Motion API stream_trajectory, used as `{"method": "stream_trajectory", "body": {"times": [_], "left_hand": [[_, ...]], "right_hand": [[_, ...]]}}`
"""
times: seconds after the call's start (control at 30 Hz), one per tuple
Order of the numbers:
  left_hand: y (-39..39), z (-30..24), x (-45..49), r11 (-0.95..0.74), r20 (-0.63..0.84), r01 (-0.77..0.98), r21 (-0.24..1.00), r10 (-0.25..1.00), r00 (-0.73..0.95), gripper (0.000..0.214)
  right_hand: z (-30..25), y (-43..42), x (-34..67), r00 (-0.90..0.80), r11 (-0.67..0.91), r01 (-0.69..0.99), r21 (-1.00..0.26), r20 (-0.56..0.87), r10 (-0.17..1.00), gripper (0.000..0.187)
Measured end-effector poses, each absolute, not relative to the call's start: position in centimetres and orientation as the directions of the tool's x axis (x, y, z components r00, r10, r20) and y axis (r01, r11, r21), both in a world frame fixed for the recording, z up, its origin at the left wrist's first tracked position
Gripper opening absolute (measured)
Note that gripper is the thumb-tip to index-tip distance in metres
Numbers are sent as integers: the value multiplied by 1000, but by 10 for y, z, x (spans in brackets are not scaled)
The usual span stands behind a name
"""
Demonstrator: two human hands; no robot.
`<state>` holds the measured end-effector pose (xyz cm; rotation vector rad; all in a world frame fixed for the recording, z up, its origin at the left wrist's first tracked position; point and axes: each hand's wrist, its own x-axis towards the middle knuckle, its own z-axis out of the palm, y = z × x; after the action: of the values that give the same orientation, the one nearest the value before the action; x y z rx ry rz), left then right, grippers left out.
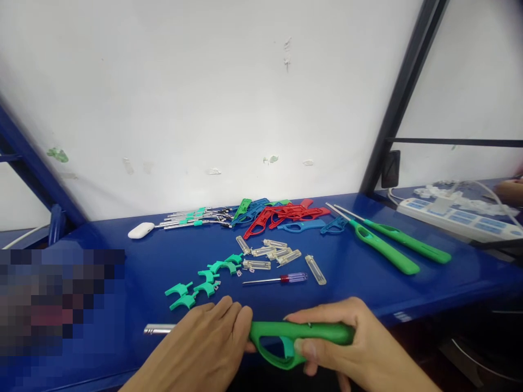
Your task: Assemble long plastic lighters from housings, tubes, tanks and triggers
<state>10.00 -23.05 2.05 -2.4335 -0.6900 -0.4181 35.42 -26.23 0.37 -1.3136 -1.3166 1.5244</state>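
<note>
A green long-necked gas lighter (269, 331) lies level across both my hands, its metal tube pointing left. My left hand (204, 340) wraps round its front end, where the tube meets the body. Around the rear of the handle closes my right hand (347, 345), thumb beside the teal trigger (288, 347). Just beyond are several loose teal triggers (207, 276), a screwdriver (281, 279) with a purple handle, and several clear fuel tanks (316, 270).
Red half-shells (281, 215), blue half-shells (302, 226) and metal tubes with wires (196, 218) lie at the back, near a white rounded case (141, 230). Two green lighters (386, 247) rest at right, before a power strip (461, 218). A phone (391, 169) hangs by the dark post.
</note>
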Motion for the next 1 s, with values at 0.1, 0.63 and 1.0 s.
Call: {"method": "stream_trajectory", "body": {"times": [0.1, 0.63, 1.0], "left_hand": [[-230, 27, 104, -709, 419, 546, -445, 374, 827, 39], [-235, 27, 99, -826, 49, 422, -374, 437, 898, 19], [-237, 24, 98, -853, -174, 475, -215, 512, 841, 16]], "right_hand": [[11, -264, 363, -185, -233, 72, -970, -242, 953, 66], [15, -265, 370, -475, -100, 237, -966, -205, 856, 54], [17, -267, 363, -513, 134, 371, -919, -83, 854, 35]]}}
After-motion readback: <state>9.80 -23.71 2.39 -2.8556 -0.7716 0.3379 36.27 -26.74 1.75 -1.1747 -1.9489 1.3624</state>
